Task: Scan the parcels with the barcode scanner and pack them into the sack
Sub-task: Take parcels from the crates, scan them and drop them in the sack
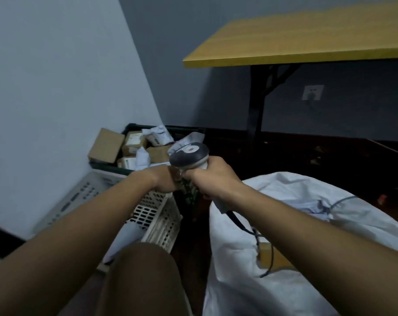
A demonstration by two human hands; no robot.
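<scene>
My right hand [213, 177] grips the handle of the barcode scanner [190, 155], whose dark round head points away and down; its cable trails over the white sack [307, 236] at the lower right. My left hand [165, 180] holds a small dark patterned parcel [187, 190] just under the scanner head, mostly hidden by both hands. A dark crate [134, 128] by the wall holds several brown boxes [107, 145] and white bagged parcels. A brown box [273, 256] lies in the sack's mouth.
A white perforated crate [157, 215] stands below my left forearm, against the wall. A yellow-topped table [307, 37] on black legs stands at the back right, with a wall socket [312, 92] under it. My knee [143, 281] is at the bottom centre. The floor is dark.
</scene>
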